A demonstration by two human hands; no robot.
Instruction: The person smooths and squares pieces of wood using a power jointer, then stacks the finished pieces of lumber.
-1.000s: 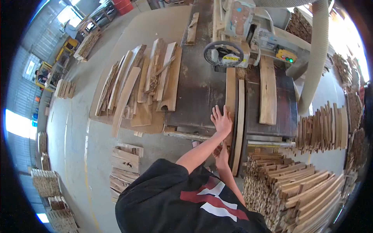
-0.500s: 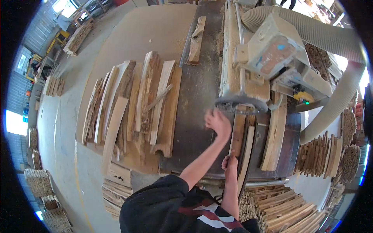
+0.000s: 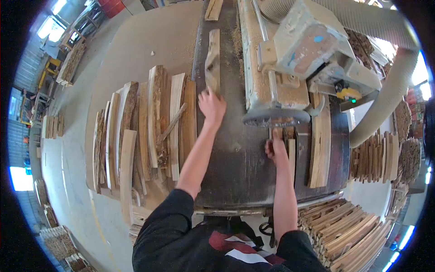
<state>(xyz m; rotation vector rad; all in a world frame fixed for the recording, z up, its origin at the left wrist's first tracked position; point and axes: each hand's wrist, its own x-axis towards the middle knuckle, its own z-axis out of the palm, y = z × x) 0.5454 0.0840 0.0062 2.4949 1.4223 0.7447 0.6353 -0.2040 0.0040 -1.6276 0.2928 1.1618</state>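
Note:
Near the saw table's centre, my left hand (image 3: 212, 108) has its fingers at the near end of a rough-edged board (image 3: 213, 63), seemingly gripping it. My right hand (image 3: 277, 146) is closed on the near end of a narrow board (image 3: 275, 132), thumb on top, just below the round guard (image 3: 276, 119) of the machine. The rest of that board is hidden under the guard. Another narrow strip (image 3: 292, 158) lies right of my right hand.
Rough boards (image 3: 156, 118) lie side by side on the left. A wide board (image 3: 320, 149) is at the table's right. The machine head (image 3: 308, 45) and hose (image 3: 389, 99) rise at the right. Stacked wood (image 3: 344, 231) stands near right, and another board (image 3: 214, 10) lies at the far end.
My left hand has moved left from near the guard to the rough-edged board, which now lies slightly nearer. My right hand has moved forward towards the guard with the narrow board.

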